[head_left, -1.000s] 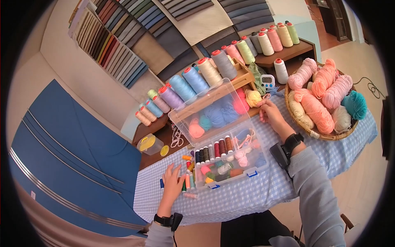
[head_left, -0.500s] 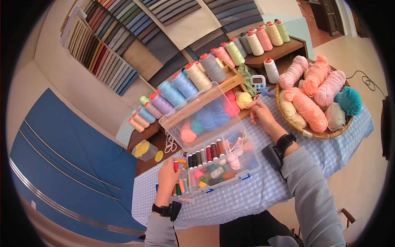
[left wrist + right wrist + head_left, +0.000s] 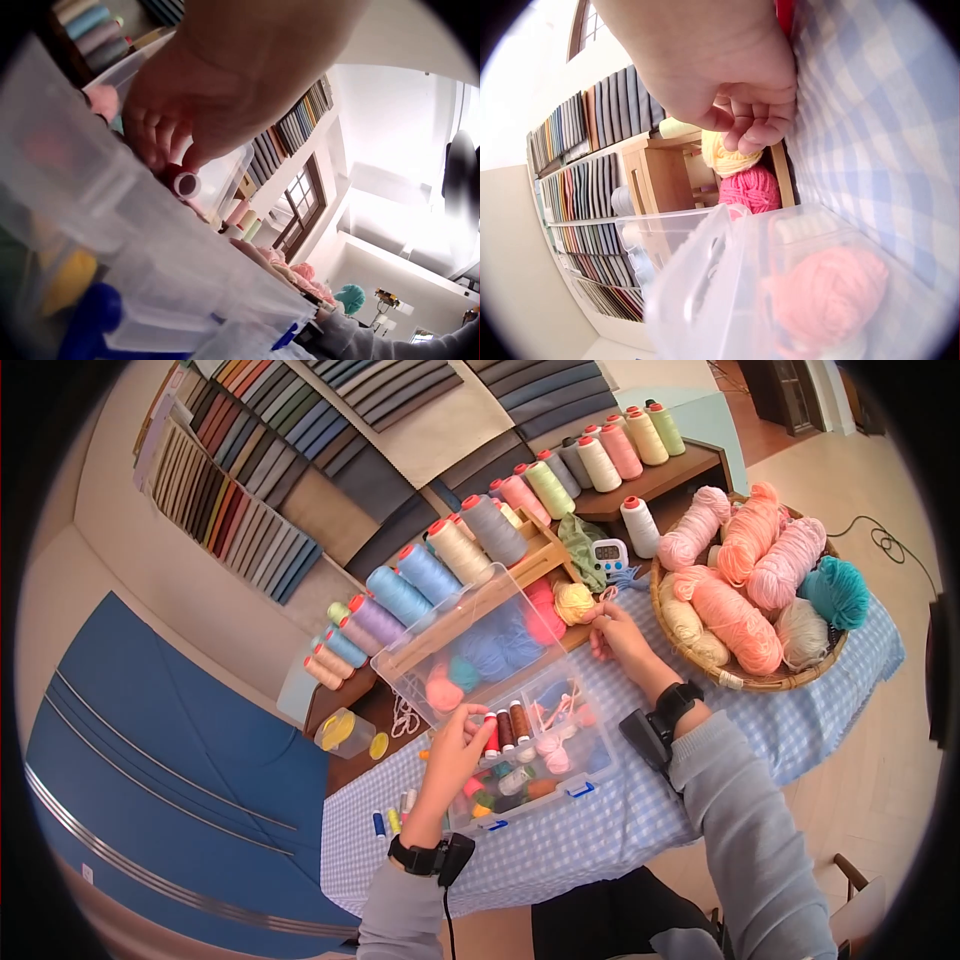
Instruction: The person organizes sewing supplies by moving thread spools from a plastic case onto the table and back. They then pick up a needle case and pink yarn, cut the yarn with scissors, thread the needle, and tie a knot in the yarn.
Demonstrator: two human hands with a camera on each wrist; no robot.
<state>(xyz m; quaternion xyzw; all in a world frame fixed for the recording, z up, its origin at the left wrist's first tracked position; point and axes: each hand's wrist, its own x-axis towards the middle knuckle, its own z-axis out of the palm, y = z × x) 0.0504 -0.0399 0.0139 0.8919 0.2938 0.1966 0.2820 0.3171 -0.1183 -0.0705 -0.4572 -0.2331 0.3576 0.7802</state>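
Note:
My left hand [image 3: 452, 758] pinches a red thread spool [image 3: 491, 732] over the clear plastic box [image 3: 590, 770], beside two brown spools [image 3: 513, 722] in its back row. In the left wrist view the spool's white end [image 3: 187, 184] faces the camera between thumb and fingers. The hand hides the left part of that row. My right hand [image 3: 622, 638] hangs loosely curled with nothing in it, near the yellow yarn ball [image 3: 731, 155] and the pink yarn ball [image 3: 750, 190]. The box's raised lid [image 3: 385, 660] leans back behind the compartments.
A wicker basket [image 3: 800, 682] of yarn skeins stands at the right. Loose spools, among them a blue spool [image 3: 379, 824], lie left of the box on the checked cloth [image 3: 350, 870]. Large thread cones [image 3: 399, 596] line the back, with a small timer [image 3: 609, 555] near them.
My left hand reached down to the loose spools, took the red one and brought it right, over the box's back row. The right hand stays beside the yarn balls while the view shifts.

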